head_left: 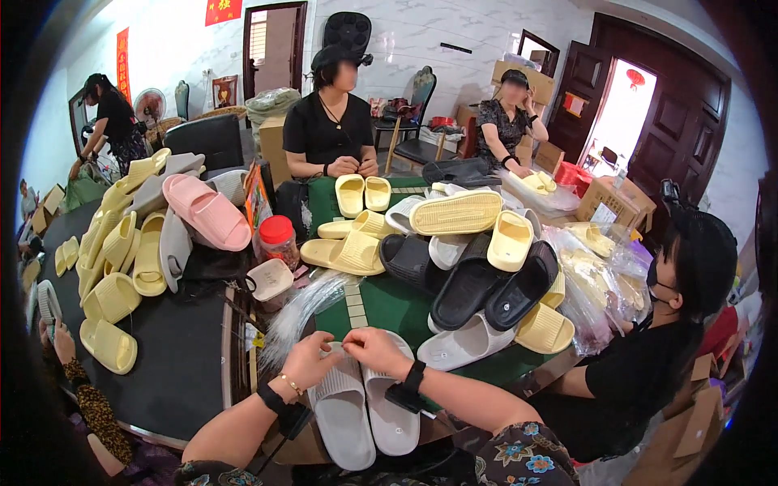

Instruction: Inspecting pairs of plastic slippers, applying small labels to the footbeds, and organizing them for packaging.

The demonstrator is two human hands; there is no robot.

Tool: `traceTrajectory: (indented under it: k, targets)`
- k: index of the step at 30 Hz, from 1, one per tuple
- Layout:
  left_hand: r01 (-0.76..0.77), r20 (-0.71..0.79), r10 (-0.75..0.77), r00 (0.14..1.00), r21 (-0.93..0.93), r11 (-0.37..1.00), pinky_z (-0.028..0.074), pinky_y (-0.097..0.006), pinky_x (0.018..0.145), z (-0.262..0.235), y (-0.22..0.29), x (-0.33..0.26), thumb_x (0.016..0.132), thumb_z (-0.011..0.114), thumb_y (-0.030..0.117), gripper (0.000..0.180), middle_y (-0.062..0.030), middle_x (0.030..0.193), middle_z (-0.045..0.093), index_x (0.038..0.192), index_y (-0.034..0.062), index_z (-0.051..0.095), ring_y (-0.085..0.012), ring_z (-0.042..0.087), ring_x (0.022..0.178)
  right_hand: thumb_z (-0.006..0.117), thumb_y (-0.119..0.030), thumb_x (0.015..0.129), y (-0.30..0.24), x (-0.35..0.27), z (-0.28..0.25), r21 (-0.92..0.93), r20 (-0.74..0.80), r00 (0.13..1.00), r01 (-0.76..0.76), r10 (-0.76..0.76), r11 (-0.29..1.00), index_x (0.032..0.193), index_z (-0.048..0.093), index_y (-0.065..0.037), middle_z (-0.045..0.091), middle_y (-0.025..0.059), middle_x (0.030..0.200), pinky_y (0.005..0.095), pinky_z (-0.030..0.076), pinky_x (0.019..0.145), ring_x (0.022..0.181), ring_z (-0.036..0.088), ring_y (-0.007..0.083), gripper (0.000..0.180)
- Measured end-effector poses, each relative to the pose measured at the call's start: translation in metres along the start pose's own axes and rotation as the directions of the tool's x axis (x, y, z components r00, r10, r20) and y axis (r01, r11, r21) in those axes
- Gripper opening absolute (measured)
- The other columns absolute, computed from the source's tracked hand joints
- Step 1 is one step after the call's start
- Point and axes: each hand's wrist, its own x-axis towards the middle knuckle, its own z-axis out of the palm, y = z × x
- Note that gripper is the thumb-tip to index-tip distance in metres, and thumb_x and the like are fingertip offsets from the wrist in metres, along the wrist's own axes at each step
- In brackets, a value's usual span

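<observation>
Two pale grey slippers lay close in front of the seated person, at the near side of the green-topped bench [381,301]. The left slipper [344,425] and the right slipper [395,429] sat side by side, toes away from the body and heels toward it, their long axes running outward and leaning a little to the left.

Both hands hung over the toe ends, so most of each sole stretched from the fingers back toward the wearer. The left hand [309,360] was the nearer one to the left slipper, at the outer side of its ribbed strap. The right hand [378,351] came in across the right slipper, its black wristband [415,374] above that slipper's strap and its fingers reaching over toward the gap between the two toes. The fingers of both hands were curled, the tips facing each other and just apart; from where I stood I couldn't tell whether anything thin was pinched in them.

Just beyond the left hand spread a bundle of clear plastic strands [296,316]. To the right, near the right forearm, another grey slipper [466,344] lay crosswise below the black slippers [460,296].
</observation>
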Motion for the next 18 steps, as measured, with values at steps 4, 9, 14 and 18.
traceTrajectory:
  k: [4, 9, 14, 18]
  targets:
    - [-0.040, -0.010, 0.041, 0.999, 0.014, 0.999, 0.053, -0.037, 0.068, 0.004, -0.011, 0.004, 0.081, 0.069, 0.017, 0.022, -0.0164, 0.086, 0.067, 0.095, 0.0011, 0.066, -0.0298, 0.066, 0.076, 0.063, -0.015, 0.083, 0.001, -0.006, 0.011, -0.159, -0.025, 0.981, 0.187, -0.194, 0.969, 0.088, 0.067, -0.003, 0.066, 0.0133, 0.082, 0.0388, 0.048, 0.070, 0.079, 0.062, 0.0301, 0.014]
    - [-0.079, -0.065, 0.074, 0.995, -0.083, 0.993, 0.054, -0.034, 0.065, 0.001, 0.002, 0.002, 0.079, 0.070, 0.012, 0.015, -0.0149, 0.079, 0.068, 0.087, -0.0001, 0.067, -0.0264, 0.068, 0.072, 0.061, -0.019, 0.083, -0.002, -0.009, 0.007, -0.022, -0.066, 0.995, 0.075, -0.076, 0.997, 0.085, 0.066, -0.004, 0.065, 0.0129, 0.079, 0.0418, 0.046, 0.072, 0.080, 0.059, 0.0321, 0.016]
    - [-0.011, -0.010, 0.010, 1.000, -0.103, 0.995, 0.054, -0.031, 0.065, 0.000, 0.001, 0.003, 0.079, 0.071, 0.011, 0.014, -0.0133, 0.078, 0.069, 0.087, -0.0009, 0.068, -0.0219, 0.068, 0.070, 0.060, -0.018, 0.084, -0.006, -0.010, 0.007, 0.028, -0.077, 0.997, 0.030, -0.028, 0.999, 0.085, 0.065, -0.004, 0.065, 0.0116, 0.078, 0.0412, 0.046, 0.072, 0.081, 0.059, 0.0308, 0.016]
    - [0.042, -0.019, -0.045, 0.999, -0.160, 0.986, 0.054, -0.029, 0.064, 0.002, -0.001, 0.003, 0.079, 0.071, 0.010, 0.014, -0.0133, 0.078, 0.069, 0.088, -0.0011, 0.068, -0.0186, 0.069, 0.070, 0.060, -0.018, 0.084, -0.004, -0.011, 0.008, 0.012, -0.089, 0.994, 0.059, -0.058, 0.998, 0.085, 0.064, -0.004, 0.065, 0.0111, 0.078, 0.0408, 0.046, 0.072, 0.081, 0.059, 0.0304, 0.015]
